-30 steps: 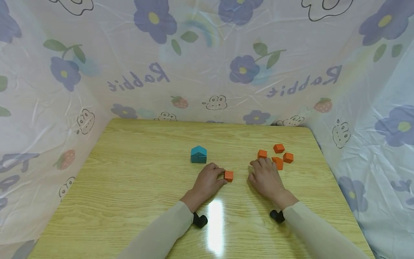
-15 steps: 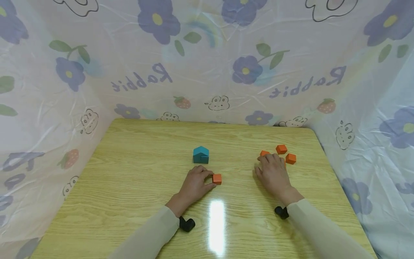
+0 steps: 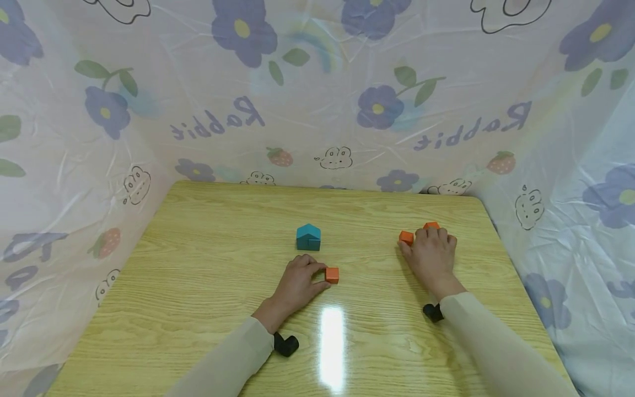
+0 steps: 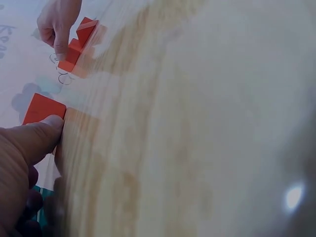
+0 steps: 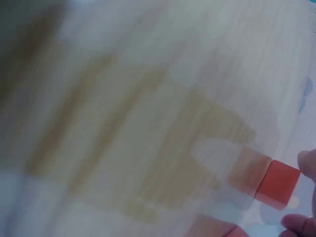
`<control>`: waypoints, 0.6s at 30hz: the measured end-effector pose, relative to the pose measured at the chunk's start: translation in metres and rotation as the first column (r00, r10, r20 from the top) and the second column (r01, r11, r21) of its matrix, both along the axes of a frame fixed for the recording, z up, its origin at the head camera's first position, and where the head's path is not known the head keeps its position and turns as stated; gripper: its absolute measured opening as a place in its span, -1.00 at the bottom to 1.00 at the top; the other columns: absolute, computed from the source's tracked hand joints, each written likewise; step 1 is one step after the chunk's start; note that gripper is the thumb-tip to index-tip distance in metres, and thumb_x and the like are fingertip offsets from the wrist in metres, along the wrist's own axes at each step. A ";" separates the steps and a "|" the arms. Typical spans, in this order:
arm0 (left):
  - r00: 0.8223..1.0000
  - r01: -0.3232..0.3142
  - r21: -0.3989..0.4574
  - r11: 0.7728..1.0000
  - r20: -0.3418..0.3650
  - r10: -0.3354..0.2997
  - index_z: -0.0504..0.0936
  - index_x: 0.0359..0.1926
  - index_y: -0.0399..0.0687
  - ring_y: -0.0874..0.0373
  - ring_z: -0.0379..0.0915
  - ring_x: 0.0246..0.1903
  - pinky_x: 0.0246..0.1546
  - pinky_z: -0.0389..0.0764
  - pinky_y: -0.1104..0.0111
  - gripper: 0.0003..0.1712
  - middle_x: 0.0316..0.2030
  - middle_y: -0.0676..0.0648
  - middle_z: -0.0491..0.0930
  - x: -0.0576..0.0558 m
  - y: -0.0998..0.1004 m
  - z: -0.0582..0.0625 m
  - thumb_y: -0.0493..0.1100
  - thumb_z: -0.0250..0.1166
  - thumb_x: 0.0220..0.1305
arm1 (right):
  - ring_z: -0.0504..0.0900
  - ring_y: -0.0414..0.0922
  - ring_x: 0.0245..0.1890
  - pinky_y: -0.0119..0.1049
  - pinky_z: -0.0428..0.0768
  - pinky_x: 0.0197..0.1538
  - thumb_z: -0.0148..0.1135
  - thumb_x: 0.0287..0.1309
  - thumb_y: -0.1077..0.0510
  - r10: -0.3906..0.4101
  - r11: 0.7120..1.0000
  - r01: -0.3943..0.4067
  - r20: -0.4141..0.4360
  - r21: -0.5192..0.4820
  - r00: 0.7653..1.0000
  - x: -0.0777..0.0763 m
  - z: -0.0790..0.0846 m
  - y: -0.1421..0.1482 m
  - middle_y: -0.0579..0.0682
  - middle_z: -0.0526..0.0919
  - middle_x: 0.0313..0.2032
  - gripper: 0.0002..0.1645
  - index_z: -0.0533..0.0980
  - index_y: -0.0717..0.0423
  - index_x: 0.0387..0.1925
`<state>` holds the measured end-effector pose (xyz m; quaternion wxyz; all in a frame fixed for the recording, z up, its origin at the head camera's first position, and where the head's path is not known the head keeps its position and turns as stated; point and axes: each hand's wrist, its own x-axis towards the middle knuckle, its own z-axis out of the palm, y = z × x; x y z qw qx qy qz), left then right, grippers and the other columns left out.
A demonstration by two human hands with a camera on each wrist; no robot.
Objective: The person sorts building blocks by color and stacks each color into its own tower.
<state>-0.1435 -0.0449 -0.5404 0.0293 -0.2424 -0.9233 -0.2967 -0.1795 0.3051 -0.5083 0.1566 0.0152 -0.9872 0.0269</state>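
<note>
My left hand (image 3: 296, 284) pinches an orange cube (image 3: 332, 275) between thumb and fingers on the table, and its thumb presses the cube (image 4: 43, 109) in the left wrist view. At the right, my right hand (image 3: 434, 256) reaches over a group of orange blocks, with its fingers bent down behind them. One orange block (image 3: 406, 237) lies beside its thumb and another orange block (image 3: 431, 225) shows past the knuckles; the others are hidden. In the right wrist view an orange cube (image 5: 278, 184) sits by the thumb; whether it is gripped is unclear.
A teal house-shaped block (image 3: 308, 238) with a peaked top stands beyond my left hand. The wooden table (image 3: 223, 231) meets patterned cloth (image 3: 297, 110) at its back and sides. A black wrist camera mount (image 3: 286, 345) hangs at my left sleeve.
My left hand has moved left with the orange cube, then stayed still. My right hand has moved right and farther out, now covering blocks at the right that were visible before.
</note>
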 end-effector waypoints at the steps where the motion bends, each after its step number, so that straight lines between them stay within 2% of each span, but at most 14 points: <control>1: 1.000 0.000 0.000 1.000 0.000 0.000 0.76 0.15 -0.08 0.03 0.50 -0.02 0.18 0.47 0.04 -0.50 -0.06 -0.02 0.60 0.000 0.000 0.000 0.08 0.52 0.31 | 0.39 0.34 -0.11 0.28 0.34 -0.02 0.25 0.44 -0.27 -0.009 1.000 0.009 0.011 0.004 1.000 -0.001 -0.001 -0.001 0.33 0.50 -0.24 -0.34 0.49 0.30 -0.34; 6: 1.000 0.000 -0.014 1.000 -0.014 0.000 0.76 0.15 -0.06 0.01 0.49 0.00 0.11 0.38 0.05 -0.50 -0.06 -0.02 0.61 -0.001 -0.002 -0.001 0.10 0.51 0.31 | 0.36 0.33 -0.16 0.26 0.31 -0.08 0.22 0.44 -0.32 -0.035 0.999 0.034 0.048 0.019 0.998 -0.005 -0.001 -0.003 0.33 0.47 -0.27 -0.29 0.39 0.26 -0.45; 10: 1.000 0.001 -0.019 1.000 -0.022 -0.001 0.77 0.14 -0.05 0.01 0.49 0.00 0.10 0.37 0.07 -0.50 -0.06 -0.01 0.61 -0.001 -0.002 -0.001 0.10 0.51 0.30 | 0.35 0.35 -0.16 0.25 0.29 -0.14 0.25 0.42 -0.30 -0.032 0.999 0.031 0.051 0.018 0.998 -0.008 -0.002 -0.004 0.35 0.47 -0.25 -0.29 0.41 0.30 -0.40; 14: 1.000 0.003 -0.019 1.000 -0.025 -0.003 0.77 0.14 -0.05 0.01 0.50 0.00 0.09 0.38 0.06 -0.50 -0.06 -0.01 0.62 -0.001 -0.003 -0.001 0.11 0.51 0.30 | 0.37 0.42 0.03 0.35 0.32 0.02 0.25 0.40 -0.15 -0.001 0.999 0.004 0.080 -0.045 0.997 -0.011 -0.004 -0.004 0.41 0.52 -0.03 -0.39 0.53 0.41 -0.05; 18: 1.000 0.004 -0.020 1.000 -0.023 -0.004 0.77 0.13 -0.05 0.01 0.50 -0.01 0.09 0.38 0.05 -0.50 -0.07 -0.01 0.62 -0.002 -0.003 -0.001 0.11 0.51 0.30 | 0.33 0.43 0.19 0.39 0.29 0.17 0.19 0.34 0.03 0.053 0.996 -0.044 0.108 -0.079 0.993 -0.012 -0.002 -0.003 0.40 0.51 0.16 -0.38 0.49 0.40 0.26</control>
